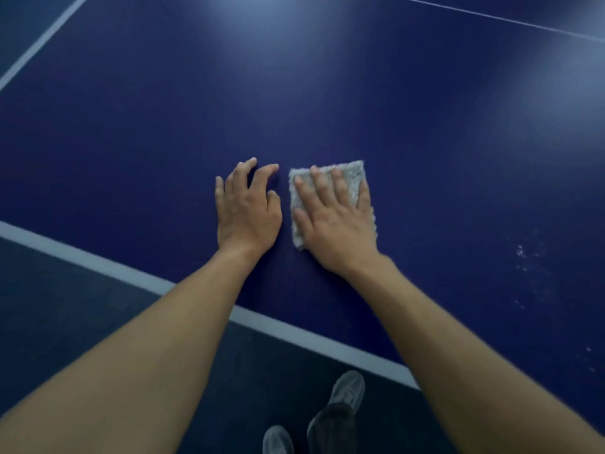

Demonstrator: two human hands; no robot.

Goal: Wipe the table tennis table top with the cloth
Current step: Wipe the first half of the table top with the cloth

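The dark blue desk (327, 93) fills nearly everything, glossy with pale glare up at 12 and 2 o'clock. Down at 7 o'clock sits the grey floor (65, 306), and a white border line (98, 260) marks the desk's near edge, running from 9 towards 5 o'clock. Both bare forearms reach in from below. The left hand (247, 211) is just left of centre, holding nothing, its fingers spread and loosely bent with the tips down on the blue surface. At its 3 o'clock, just beside it, the right hand (337, 224) lies flat with straight fingers on top of the cloth (352, 178), pressing rather than gripping. That folded grey fluffy cloth lies on the desk near the centre, well inside the line. Grey shoes (348, 386) show at 6 o'clock. Small white specks (523, 257) dot the desk at the cloth's 4 o'clock.
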